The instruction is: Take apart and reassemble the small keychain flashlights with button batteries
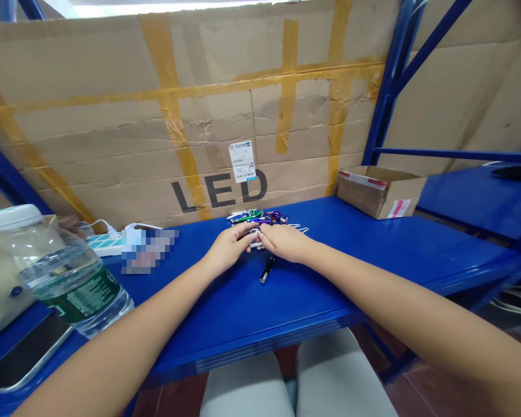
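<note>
My left hand (231, 248) and my right hand (287, 241) meet over the blue table, both with fingers closed. Between the fingertips something small, pale and shiny (256, 245) shows; the fingers hide most of it. Just behind the hands lies a pile of pens (247, 216) in green, blue, purple, red and silver. A few white, thin pieces (303, 228) stick out beyond my right hand. On the near side, a short black pen-like piece with a silver end (267, 270) lies on the tabletop, apart from both hands.
A clear water bottle (76, 278) and a phone (24, 353) are at the left. Behind them sits a power strip (105, 244) with plugs and a blurred patch. At the back right stands an open cardboard box (380, 191). Large taped cardboard (226, 127) walls the back.
</note>
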A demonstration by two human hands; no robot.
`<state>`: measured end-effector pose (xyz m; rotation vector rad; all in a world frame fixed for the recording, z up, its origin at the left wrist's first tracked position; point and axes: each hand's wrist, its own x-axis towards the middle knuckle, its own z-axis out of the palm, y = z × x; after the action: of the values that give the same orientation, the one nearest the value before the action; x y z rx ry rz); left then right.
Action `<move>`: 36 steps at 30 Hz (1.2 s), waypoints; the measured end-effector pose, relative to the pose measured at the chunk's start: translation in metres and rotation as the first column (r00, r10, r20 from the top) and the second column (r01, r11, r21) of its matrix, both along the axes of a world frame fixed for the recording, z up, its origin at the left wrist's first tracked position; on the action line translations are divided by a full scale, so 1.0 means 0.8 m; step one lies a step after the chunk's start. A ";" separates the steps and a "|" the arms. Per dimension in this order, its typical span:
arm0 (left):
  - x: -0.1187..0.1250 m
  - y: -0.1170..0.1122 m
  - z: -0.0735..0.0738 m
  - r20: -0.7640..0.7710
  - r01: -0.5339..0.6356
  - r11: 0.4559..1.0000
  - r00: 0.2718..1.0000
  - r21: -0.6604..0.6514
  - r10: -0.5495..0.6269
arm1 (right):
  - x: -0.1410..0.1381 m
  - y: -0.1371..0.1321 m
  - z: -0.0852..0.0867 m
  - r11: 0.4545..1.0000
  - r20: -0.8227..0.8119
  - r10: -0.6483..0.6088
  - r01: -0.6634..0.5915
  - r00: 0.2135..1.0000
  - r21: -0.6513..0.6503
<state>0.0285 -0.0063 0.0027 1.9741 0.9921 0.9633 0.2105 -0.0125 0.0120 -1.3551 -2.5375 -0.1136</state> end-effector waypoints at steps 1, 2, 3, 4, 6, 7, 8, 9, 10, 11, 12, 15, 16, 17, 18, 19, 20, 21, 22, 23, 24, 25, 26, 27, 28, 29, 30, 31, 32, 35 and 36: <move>-0.003 0.002 0.003 -0.042 0.012 1.000 0.999 0.004 -0.012 | 0.001 0.000 0.000 1.000 -0.015 0.020 -0.020 1.000 -0.009; -0.006 0.004 0.006 -0.082 0.019 1.000 0.996 0.017 -0.018 | 0.003 0.001 0.001 0.999 -0.035 0.048 -0.048 0.998 -0.022; -0.010 0.005 0.010 -0.119 0.020 0.999 0.993 0.045 -0.014 | 0.005 0.002 0.002 0.996 -0.062 0.081 -0.083 0.995 -0.034; -0.013 0.007 0.015 -0.146 0.011 0.996 0.989 0.088 0.002 | 0.007 0.003 0.004 0.992 -0.098 0.113 -0.117 0.989 -0.040; -0.017 0.013 0.027 -0.169 -0.019 0.979 0.984 0.204 0.054 | 0.010 0.008 0.009 0.987 -0.192 0.145 -0.156 0.971 -0.044; -0.019 0.018 0.033 -0.182 -0.031 0.964 0.980 0.263 0.081 | 0.011 0.012 0.012 0.986 -0.247 0.144 -0.160 0.958 -0.045; -0.019 0.024 0.039 -0.206 -0.041 0.948 0.972 0.315 0.110 | 0.012 0.019 0.015 0.988 -0.299 0.129 -0.149 0.945 -0.044; -0.020 0.031 0.044 -0.241 -0.047 0.932 0.960 0.360 0.142 | 0.012 0.028 0.017 0.991 -0.343 0.103 -0.125 0.934 -0.044; -0.020 0.041 0.048 -0.281 -0.051 0.916 0.944 0.397 0.174 | 0.011 0.040 0.020 0.994 -0.374 0.071 -0.096 0.925 -0.049; -0.020 0.052 0.050 -0.323 -0.055 0.902 0.923 0.428 0.209 | 0.009 0.053 0.022 0.998 -0.388 0.032 -0.051 0.921 -0.038; -0.020 0.064 0.050 -0.365 -0.058 0.893 0.899 0.447 0.241 | 0.006 0.067 0.023 1.000 -0.379 -0.002 -0.009 0.925 -0.029; -0.022 0.102 0.040 -0.436 -0.090 0.884 0.844 0.458 0.312 | -0.004 0.107 0.020 0.993 -0.297 -0.114 0.119 0.948 0.000; -0.024 0.113 0.034 -0.446 -0.123 0.886 0.828 0.446 0.339 | -0.007 0.117 0.017 0.984 -0.272 -0.168 0.178 0.947 0.011; -0.027 0.122 0.028 -0.454 -0.146 0.886 0.815 0.440 0.360 | -0.011 0.123 0.013 0.972 -0.250 -0.219 0.233 0.943 0.027; -0.029 0.130 0.022 -0.457 -0.169 0.884 0.805 0.436 0.379 | -0.013 0.127 0.009 0.961 -0.223 -0.256 0.272 0.941 0.044; -0.032 0.136 0.016 -0.458 -0.181 0.884 0.800 0.431 0.387 | -0.015 0.129 0.005 0.953 -0.194 -0.280 0.296 0.940 0.060; -0.034 0.140 0.011 -0.458 -0.183 0.885 0.800 0.427 0.387 | -0.017 0.130 0.001 0.950 -0.163 -0.289 0.304 0.943 0.074; -0.035 0.143 0.007 -0.458 -0.179 0.888 0.803 0.424 0.381 | -0.017 0.130 -0.002 0.950 -0.132 -0.287 0.299 0.949 0.084; -0.036 0.145 0.004 -0.459 -0.173 0.891 0.806 0.419 0.373 | -0.016 0.129 -0.005 0.952 -0.107 -0.282 0.291 0.953 0.088; -0.036 0.146 0.001 -0.462 -0.167 0.894 0.808 0.416 0.366 | -0.014 0.128 -0.007 0.954 -0.090 -0.278 0.286 0.956 0.090; -0.036 0.147 0.000 -0.465 -0.163 0.895 0.808 0.415 0.362 | -0.012 0.128 -0.008 0.955 -0.081 -0.275 0.282 0.958 0.089; -0.036 0.146 0.000 -0.465 -0.163 0.894 0.807 0.417 0.364 | -0.010 0.127 -0.009 0.956 -0.080 -0.274 0.281 0.958 0.088; -0.036 0.144 0.002 -0.463 -0.170 0.893 0.806 0.417 0.370 | -0.007 0.126 -0.010 0.956 -0.084 -0.274 0.281 0.958 0.086; -0.036 0.142 0.005 -0.459 -0.183 0.891 0.803 0.415 0.379 | -0.004 0.126 -0.011 0.956 -0.092 -0.273 0.280 0.958 0.085; -0.037 0.138 0.009 -0.457 -0.199 0.890 0.800 0.411 0.390 | -0.001 0.124 -0.011 0.957 -0.102 -0.269 0.278 0.958 0.085; -0.039 0.133 0.015 -0.463 -0.213 0.891 0.792 0.401 0.398 | 0.002 0.122 -0.012 0.958 -0.115 -0.263 0.274 0.958 0.085; -0.042 0.128 0.021 -0.484 -0.224 0.898 0.779 0.380 0.399 | 0.005 0.120 -0.012 0.959 -0.131 -0.257 0.269 0.958 0.085; -0.046 0.122 0.026 -0.522 -0.222 0.911 0.761 0.348 0.385 | 0.008 0.117 -0.012 0.962 -0.148 -0.248 0.262 0.957 0.081; -0.050 0.115 0.031 -0.578 -0.204 0.931 0.738 0.301 0.349 | 0.010 0.113 -0.012 0.966 -0.167 -0.233 0.248 0.958 0.075; -0.061 0.098 0.034 -0.682 -0.155 0.968 0.687 0.199 0.250 | 0.012 0.103 -0.010 0.983 -0.211 -0.165 0.179 0.963 0.048; -0.062 0.095 0.032 -0.674 -0.145 0.963 0.690 0.229 0.264 | 0.011 0.100 -0.010 0.987 -0.220 -0.140 0.153 0.965 0.044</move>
<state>-0.0213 0.0695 0.0281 2.4725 1.6241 0.3678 0.2195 0.0676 0.0042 -1.4455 -2.2376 -0.0665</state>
